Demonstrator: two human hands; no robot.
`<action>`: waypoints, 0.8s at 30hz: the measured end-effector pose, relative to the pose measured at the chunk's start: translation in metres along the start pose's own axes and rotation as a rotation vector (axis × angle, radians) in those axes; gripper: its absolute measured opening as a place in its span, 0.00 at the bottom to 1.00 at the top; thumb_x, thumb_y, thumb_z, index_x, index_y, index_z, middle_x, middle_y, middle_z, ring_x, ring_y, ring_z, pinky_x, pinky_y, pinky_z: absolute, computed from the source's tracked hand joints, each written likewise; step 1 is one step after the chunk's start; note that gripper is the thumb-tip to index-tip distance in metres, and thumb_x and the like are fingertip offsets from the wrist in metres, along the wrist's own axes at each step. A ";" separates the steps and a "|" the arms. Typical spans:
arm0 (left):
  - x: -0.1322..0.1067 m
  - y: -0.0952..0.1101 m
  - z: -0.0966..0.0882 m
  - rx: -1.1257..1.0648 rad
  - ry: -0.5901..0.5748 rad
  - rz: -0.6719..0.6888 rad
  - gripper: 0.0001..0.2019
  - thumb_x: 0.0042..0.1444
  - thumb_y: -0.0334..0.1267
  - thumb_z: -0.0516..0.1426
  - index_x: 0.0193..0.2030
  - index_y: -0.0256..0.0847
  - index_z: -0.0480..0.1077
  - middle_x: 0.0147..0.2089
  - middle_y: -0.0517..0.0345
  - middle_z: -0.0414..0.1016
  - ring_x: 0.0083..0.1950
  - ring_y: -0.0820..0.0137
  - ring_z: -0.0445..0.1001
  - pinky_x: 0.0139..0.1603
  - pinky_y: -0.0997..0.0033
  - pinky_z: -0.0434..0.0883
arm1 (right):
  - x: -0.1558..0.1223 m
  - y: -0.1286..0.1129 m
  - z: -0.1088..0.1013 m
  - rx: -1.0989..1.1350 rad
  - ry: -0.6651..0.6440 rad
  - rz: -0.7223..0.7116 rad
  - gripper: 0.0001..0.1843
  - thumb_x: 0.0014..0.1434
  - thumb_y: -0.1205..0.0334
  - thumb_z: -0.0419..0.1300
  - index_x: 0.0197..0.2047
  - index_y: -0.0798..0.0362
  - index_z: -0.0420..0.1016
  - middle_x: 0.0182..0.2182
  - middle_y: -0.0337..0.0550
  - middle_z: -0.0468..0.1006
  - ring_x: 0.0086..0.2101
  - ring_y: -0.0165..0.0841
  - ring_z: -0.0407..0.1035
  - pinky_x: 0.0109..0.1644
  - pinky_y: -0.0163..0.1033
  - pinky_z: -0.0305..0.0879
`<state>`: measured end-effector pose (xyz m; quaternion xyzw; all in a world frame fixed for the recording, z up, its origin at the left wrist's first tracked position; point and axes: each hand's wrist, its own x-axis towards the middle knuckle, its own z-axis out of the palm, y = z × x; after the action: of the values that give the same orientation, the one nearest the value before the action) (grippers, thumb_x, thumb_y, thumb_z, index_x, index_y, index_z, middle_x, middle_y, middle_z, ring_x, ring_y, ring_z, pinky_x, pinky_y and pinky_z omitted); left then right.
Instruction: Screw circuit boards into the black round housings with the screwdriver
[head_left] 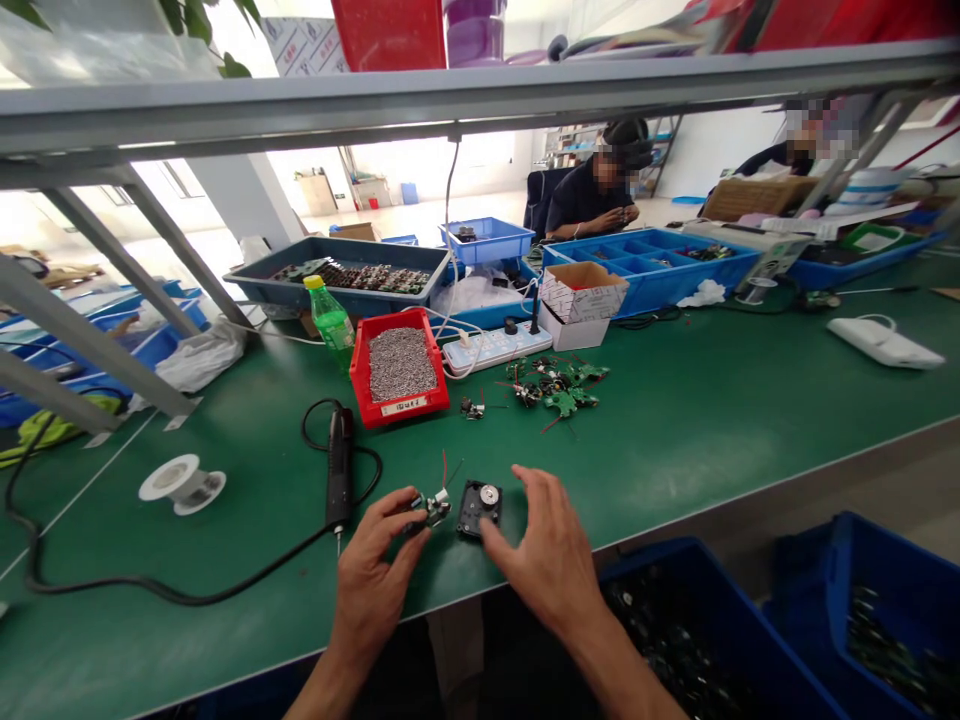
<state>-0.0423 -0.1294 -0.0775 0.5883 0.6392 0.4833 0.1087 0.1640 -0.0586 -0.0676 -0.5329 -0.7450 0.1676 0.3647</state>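
Observation:
My left hand (382, 550) pinches a small circuit board (435, 508) that has a white connector and thin red and black wires. Just right of it, a black square plastic housing (471, 515) with a round silver part lies on the green table. My right hand (547, 535) is beside that housing, fingers spread, its thumb at the housing's lower right edge; whether it touches cannot be made out. A black electric screwdriver (340, 465) lies left of my hands, its cable running off to the left.
A red bin (401, 400) of small screws stands ahead, near a green bottle (330, 318) and a white power strip (499, 347). Several loose circuit boards (562, 385) lie to the right. A solder wire spool (182, 484) is at left. Blue crates (697, 560) sit below the table edge.

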 end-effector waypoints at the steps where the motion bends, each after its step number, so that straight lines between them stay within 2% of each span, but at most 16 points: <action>1: 0.001 0.001 0.001 0.006 0.008 0.016 0.06 0.59 0.39 0.60 0.42 0.45 0.77 0.53 0.53 0.75 0.55 0.62 0.75 0.57 0.57 0.75 | -0.005 -0.007 0.006 -0.043 0.006 0.015 0.34 0.52 0.52 0.65 0.59 0.54 0.63 0.51 0.56 0.71 0.52 0.51 0.66 0.55 0.58 0.66; 2: 0.001 0.003 0.002 0.012 0.014 0.033 0.06 0.59 0.39 0.60 0.41 0.45 0.77 0.53 0.53 0.75 0.55 0.62 0.75 0.56 0.58 0.75 | -0.009 -0.014 0.012 -0.076 0.002 0.023 0.36 0.51 0.48 0.67 0.58 0.54 0.63 0.49 0.57 0.72 0.51 0.53 0.66 0.54 0.59 0.66; 4: 0.002 0.007 0.003 0.015 0.021 0.073 0.05 0.59 0.38 0.61 0.41 0.46 0.77 0.53 0.53 0.75 0.54 0.63 0.76 0.55 0.59 0.76 | -0.012 -0.022 0.024 -0.094 -0.017 0.034 0.34 0.50 0.48 0.67 0.56 0.55 0.65 0.48 0.57 0.73 0.50 0.53 0.67 0.53 0.60 0.65; 7: 0.002 0.012 0.005 -0.010 0.006 0.132 0.05 0.59 0.36 0.60 0.41 0.46 0.77 0.54 0.54 0.75 0.52 0.64 0.77 0.54 0.60 0.78 | -0.009 -0.022 0.032 0.024 -0.066 0.008 0.27 0.54 0.59 0.63 0.56 0.54 0.63 0.50 0.54 0.73 0.51 0.48 0.67 0.55 0.55 0.65; 10: 0.003 0.013 0.010 -0.020 -0.038 0.183 0.06 0.60 0.34 0.60 0.42 0.47 0.77 0.55 0.54 0.73 0.54 0.65 0.76 0.55 0.61 0.77 | -0.009 -0.014 0.030 0.125 -0.089 -0.055 0.33 0.53 0.67 0.60 0.62 0.55 0.58 0.55 0.54 0.70 0.54 0.45 0.65 0.58 0.51 0.64; 15: 0.008 0.011 0.023 0.038 -0.153 0.264 0.08 0.61 0.33 0.59 0.44 0.47 0.77 0.56 0.52 0.72 0.55 0.65 0.75 0.56 0.62 0.76 | -0.014 -0.005 0.025 0.048 -0.078 -0.017 0.33 0.52 0.65 0.60 0.61 0.55 0.59 0.50 0.54 0.73 0.50 0.48 0.66 0.54 0.55 0.64; 19: 0.008 0.015 0.023 0.139 -0.196 0.323 0.09 0.60 0.32 0.59 0.46 0.47 0.76 0.55 0.51 0.72 0.55 0.63 0.75 0.55 0.62 0.76 | -0.014 -0.004 0.025 0.067 -0.072 0.013 0.35 0.51 0.65 0.62 0.62 0.56 0.57 0.50 0.54 0.73 0.49 0.48 0.66 0.53 0.54 0.64; 22: 0.006 0.021 0.018 0.173 -0.173 0.370 0.10 0.59 0.30 0.60 0.46 0.46 0.76 0.53 0.51 0.73 0.53 0.64 0.75 0.53 0.64 0.76 | -0.014 -0.003 0.026 0.068 -0.064 0.014 0.36 0.51 0.62 0.63 0.62 0.55 0.56 0.49 0.54 0.73 0.48 0.48 0.66 0.52 0.54 0.65; 24: 0.006 0.023 0.016 0.150 -0.080 0.397 0.10 0.58 0.29 0.61 0.46 0.45 0.75 0.53 0.51 0.72 0.52 0.65 0.76 0.52 0.66 0.76 | -0.014 -0.004 0.026 0.064 -0.049 0.011 0.36 0.51 0.62 0.63 0.62 0.55 0.56 0.48 0.54 0.73 0.48 0.48 0.66 0.51 0.54 0.65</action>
<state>-0.0175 -0.1198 -0.0659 0.7280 0.5399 0.4225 -0.0074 0.1451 -0.0695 -0.0883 -0.5206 -0.7451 0.2065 0.3622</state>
